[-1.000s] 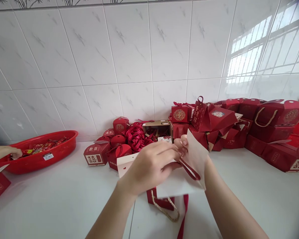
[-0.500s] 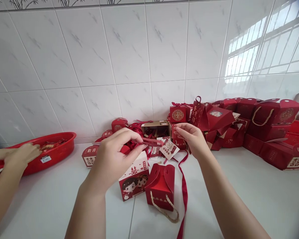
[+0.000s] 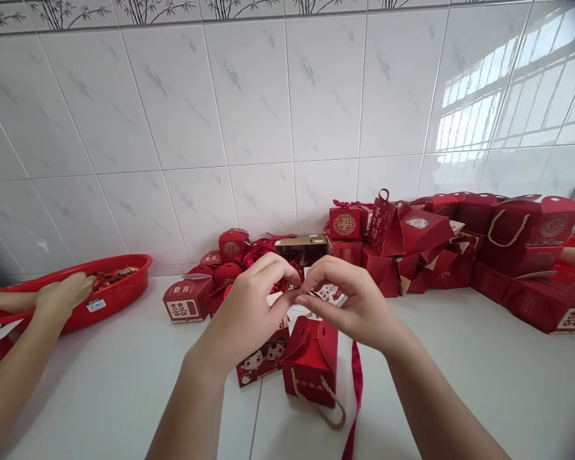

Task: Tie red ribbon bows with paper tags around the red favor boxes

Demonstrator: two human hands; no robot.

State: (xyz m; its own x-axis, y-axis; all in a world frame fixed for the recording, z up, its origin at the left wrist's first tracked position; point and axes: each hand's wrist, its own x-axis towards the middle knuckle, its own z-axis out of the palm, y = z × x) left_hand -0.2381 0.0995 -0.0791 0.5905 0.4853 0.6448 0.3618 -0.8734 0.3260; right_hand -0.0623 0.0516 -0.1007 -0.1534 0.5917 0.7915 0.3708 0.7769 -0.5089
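My left hand (image 3: 246, 313) and my right hand (image 3: 357, 303) meet fingertip to fingertip above the white counter, both pinched on something small and hidden between them. Directly under them stands a red gift box with a rope handle (image 3: 311, 364). To its left, partly behind my left hand, is a red and white gift box with cartoon figures (image 3: 263, 361). A red ribbon (image 3: 355, 390) trails down from near my right hand toward the counter's front edge.
Another person's hand (image 3: 62, 294) reaches into a red oval tray (image 3: 124, 284) of sweets at the left. Small red boxes (image 3: 186, 299) and ribbons lie behind my hands. Several large red gift boxes (image 3: 522, 236) are stacked at the right along the tiled wall.
A second ago I held a white flat card up; it is gone. My hands were apart half a second ago and have now come together over the red box.
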